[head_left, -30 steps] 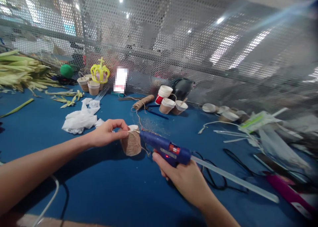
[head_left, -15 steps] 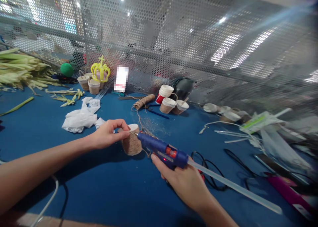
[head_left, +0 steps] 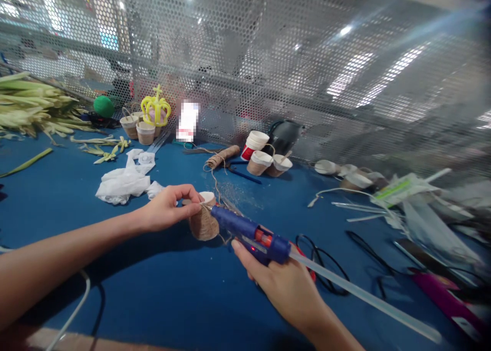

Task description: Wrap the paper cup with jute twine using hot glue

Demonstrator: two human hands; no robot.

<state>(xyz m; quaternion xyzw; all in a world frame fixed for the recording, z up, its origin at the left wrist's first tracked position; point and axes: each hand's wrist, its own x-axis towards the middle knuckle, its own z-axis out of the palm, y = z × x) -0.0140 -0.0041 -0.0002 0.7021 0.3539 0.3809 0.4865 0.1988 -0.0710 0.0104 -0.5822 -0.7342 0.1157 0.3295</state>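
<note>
A paper cup (head_left: 204, 226) wrapped in brown twine, with a white rim, stands on the blue table in front of me. At its rim, the thumb and index finger of my left hand (head_left: 174, 206) are pinched together; the other fingers are partly hidden. My right hand (head_left: 286, 287) is wrapped around the handle of a blue hot glue gun (head_left: 240, 223) with a small red light lit. Its nozzle points left and reaches the cup's upper side, close to my left fingertips. A long clear glue stick (head_left: 368, 294) sticks out of the gun's back.
Behind the cup lie a twine roll (head_left: 224, 156) and crumpled white tissue (head_left: 125, 182). Small cups (head_left: 261, 162) and a yellow crown ornament (head_left: 155, 108) stand farther back, before a perforated metal screen (head_left: 238, 54). A black cable (head_left: 330, 269) and plastic bags (head_left: 433, 228) lie right.
The glue gun has shifted slightly left, its nozzle closer to my left fingertips, and its back end dips a little. My left hand stays at the cup's rim.
</note>
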